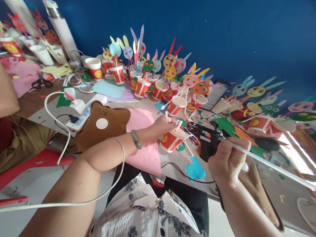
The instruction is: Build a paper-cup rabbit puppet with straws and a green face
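Observation:
My left hand (164,126) is closed over the rim of a red and white paper cup (171,142). A pale straw (166,115) sticks up from its pinched fingers, and a purple-and-white straw (178,124) shows beside them at the cup. My right hand (228,159) grips a black hot glue gun (207,141), its nozzle end pointing left beside the cup's rim. A long translucent glue stick (261,158) runs out of the gun's back to the right. The fingertips of my left hand are partly hidden.
Several cups with paper rabbit heads (170,73) stand along the blue wall. Pink paper (145,148), a brown cushion (98,123), a power strip (82,115) and blue paper (195,168) lie nearby. A white cable (116,184) crosses my left arm. Another person's arm (8,93) is at left.

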Demonstrator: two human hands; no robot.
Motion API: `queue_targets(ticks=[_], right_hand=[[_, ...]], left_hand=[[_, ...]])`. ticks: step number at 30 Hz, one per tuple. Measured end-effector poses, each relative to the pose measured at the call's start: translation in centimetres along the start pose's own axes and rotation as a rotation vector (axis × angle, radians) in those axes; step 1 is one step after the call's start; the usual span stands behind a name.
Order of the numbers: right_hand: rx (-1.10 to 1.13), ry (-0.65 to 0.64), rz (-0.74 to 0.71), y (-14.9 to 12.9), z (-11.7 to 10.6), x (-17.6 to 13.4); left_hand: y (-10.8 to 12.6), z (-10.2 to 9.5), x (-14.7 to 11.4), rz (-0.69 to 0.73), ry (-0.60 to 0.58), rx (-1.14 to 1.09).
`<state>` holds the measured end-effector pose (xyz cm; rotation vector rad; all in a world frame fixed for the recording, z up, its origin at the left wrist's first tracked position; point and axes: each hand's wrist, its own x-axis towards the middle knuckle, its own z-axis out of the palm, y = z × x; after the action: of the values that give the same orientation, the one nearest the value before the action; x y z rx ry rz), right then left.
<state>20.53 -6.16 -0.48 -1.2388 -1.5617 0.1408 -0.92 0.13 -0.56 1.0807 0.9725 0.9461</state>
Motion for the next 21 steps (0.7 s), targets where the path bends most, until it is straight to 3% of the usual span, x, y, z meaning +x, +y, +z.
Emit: queue_targets(ticks=[3, 10, 21], right_hand=[[-0.089, 0.096, -0.145, -0.9, 0.5, 0.5], [-0.026, 0.07, -0.13, -3.9, 1.4, 1.5], [-0.161, -0.019, -0.264, -1.2, 0.7, 0.3]], left_hand=[[0.3, 0.1, -0.2, -0.029, -0.002, -0.017], [-0.4, 0.1, 0.2, 0.025, -0.014, -0.013], [-1.1, 0.2, 0.6, 0.081, -0.023, 0.005]])
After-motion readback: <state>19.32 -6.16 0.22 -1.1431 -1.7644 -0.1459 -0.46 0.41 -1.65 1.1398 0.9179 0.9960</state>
